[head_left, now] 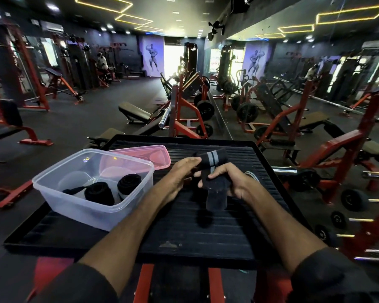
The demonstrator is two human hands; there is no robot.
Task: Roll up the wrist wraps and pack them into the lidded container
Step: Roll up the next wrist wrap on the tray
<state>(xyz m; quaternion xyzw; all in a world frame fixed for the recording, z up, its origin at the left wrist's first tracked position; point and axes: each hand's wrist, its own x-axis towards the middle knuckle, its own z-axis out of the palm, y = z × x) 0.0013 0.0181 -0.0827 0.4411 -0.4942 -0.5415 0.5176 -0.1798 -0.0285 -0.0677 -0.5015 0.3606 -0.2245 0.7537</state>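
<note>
Both hands hold a black wrist wrap (pixel 214 189) with grey stripes above the black ribbed platform (pixel 184 232). My left hand (pixel 182 171) pinches its upper part near the striped end. My right hand (pixel 230 180) grips the middle, and a loose tail hangs down below it. A clear plastic container (pixel 74 202) stands open at the left of the platform with two rolled black wraps (pixel 100 192) (pixel 129 182) inside. Its pink lid (pixel 149 155) lies behind it.
Another striped wrap end (pixel 252 174) peeks out behind my right wrist. Red and black gym machines, benches and weight plates surround the platform. A mirror wall runs along the right. A dumbbell rack (pixel 348 215) stands close at the right.
</note>
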